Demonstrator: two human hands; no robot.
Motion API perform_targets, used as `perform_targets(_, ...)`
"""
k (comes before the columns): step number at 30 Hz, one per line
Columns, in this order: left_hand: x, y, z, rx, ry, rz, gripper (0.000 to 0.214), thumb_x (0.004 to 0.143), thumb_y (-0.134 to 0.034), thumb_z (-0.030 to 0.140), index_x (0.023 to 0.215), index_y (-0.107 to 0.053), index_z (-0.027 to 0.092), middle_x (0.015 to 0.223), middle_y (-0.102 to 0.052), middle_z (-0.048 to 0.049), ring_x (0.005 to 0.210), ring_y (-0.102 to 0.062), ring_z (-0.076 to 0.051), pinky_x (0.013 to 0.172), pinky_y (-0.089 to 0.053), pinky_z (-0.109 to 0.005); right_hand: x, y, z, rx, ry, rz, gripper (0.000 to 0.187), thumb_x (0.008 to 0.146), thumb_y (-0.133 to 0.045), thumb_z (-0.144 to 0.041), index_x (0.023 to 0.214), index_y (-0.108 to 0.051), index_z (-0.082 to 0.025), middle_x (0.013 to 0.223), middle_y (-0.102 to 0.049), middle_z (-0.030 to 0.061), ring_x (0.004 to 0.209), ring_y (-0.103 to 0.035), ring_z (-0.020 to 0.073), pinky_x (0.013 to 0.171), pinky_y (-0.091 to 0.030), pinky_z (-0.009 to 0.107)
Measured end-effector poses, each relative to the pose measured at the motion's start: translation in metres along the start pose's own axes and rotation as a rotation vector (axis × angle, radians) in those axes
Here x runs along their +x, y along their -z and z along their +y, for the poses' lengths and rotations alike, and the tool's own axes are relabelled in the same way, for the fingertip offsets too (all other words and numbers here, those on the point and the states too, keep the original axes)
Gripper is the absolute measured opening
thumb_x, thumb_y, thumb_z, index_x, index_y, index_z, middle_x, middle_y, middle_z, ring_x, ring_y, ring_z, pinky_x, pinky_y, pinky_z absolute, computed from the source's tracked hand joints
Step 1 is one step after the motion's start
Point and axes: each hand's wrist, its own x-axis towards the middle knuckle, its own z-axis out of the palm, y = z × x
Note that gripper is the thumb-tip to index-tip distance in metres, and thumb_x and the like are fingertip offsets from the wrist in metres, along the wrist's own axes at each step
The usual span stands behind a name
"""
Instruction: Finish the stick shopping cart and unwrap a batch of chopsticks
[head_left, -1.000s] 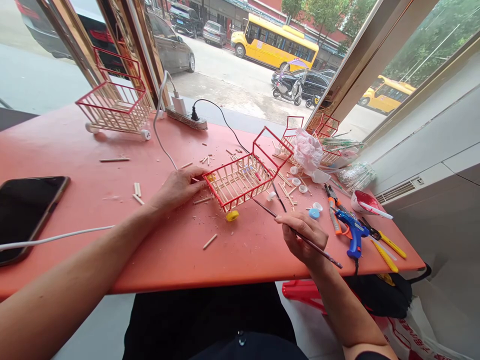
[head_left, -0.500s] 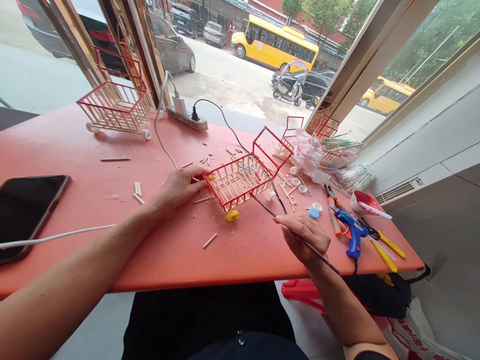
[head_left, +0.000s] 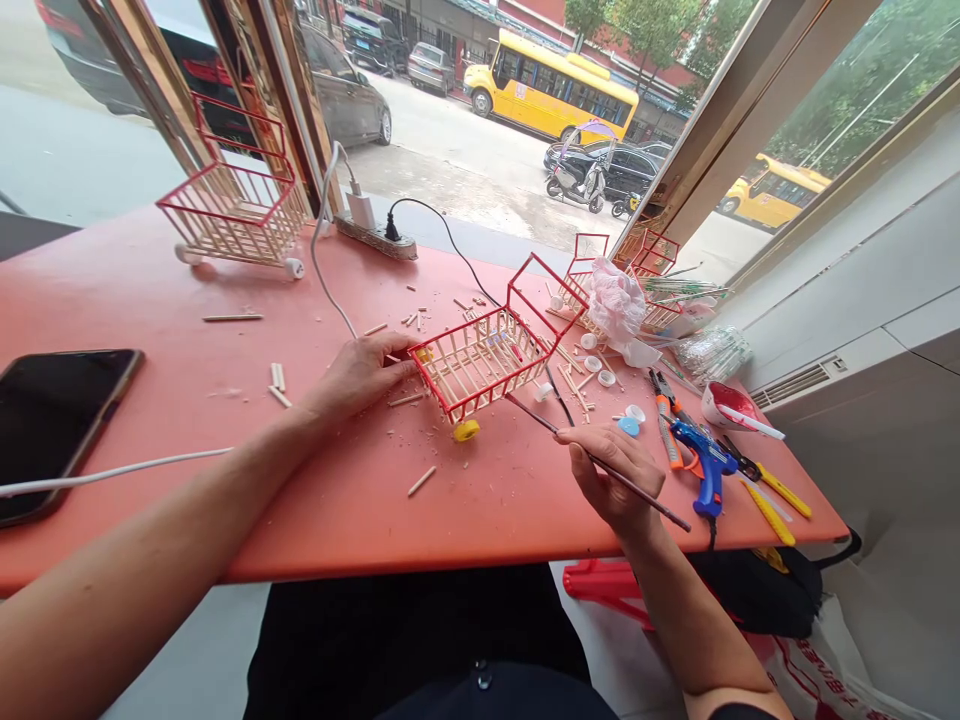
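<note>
- Phone [head_left: 67, 430] lies flat on the table [head_left: 337, 520].
- Left hand [head_left: 360, 375] pinches the left end of the red-railed, yellow-wheeled cart [head_left: 487, 393], which stands mid-table.
- Thin brush [head_left: 534, 418] points at its near side; contact unclear.
- Right hand [head_left: 619, 475] grips that brush.
- Blue glue gun [head_left: 705, 462] lies beyond.

My left forearm [head_left: 195, 500] extended diagonally forward from the lower left, with the left hand [head_left: 352, 380] lowered and its thumb [head_left: 395, 374] and index finger [head_left: 393, 342] directed right in a holding position. My right forearm [head_left: 671, 610] angled forward and inward; the right hand [head_left: 619, 475] was nearer my torso, its fingers curled into a pinch grip.
</note>
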Motion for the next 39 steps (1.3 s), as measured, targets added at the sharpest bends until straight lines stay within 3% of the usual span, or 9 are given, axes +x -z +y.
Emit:
perform_targets(11,-0.003,0.001,0.008,0.013,0.001,0.010,0.047,0.085,-0.062,0.050,0.113,-0.084,0.019,0.112,-0.081,-0.0084,0.091,-0.073,-0.024,0.088,-0.058,-0.033,-0.001,-0.001,0.001,0.147,-0.184,0.064,0.023,0.102,-0.065,-0.009,0.111,-0.081,-0.023,0.093,-0.087,0.0057,0.081,-0.084,0.0194,0.074,-0.068,0.031)
perform_targets(39,-0.004,0.002,0.008,0.027,0.015,0.022,0.048,0.084,-0.061,0.048,0.113,-0.085,0.019,0.111,-0.083,-0.0088,0.094,-0.075,-0.027,0.085,-0.059,-0.032,0.004,0.003,-0.002,0.101,-0.041,0.104,0.033,0.095,-0.060,-0.002,0.108,-0.076,-0.027,0.090,-0.083,0.0028,0.080,-0.081,0.0184,0.072,-0.066,0.030)
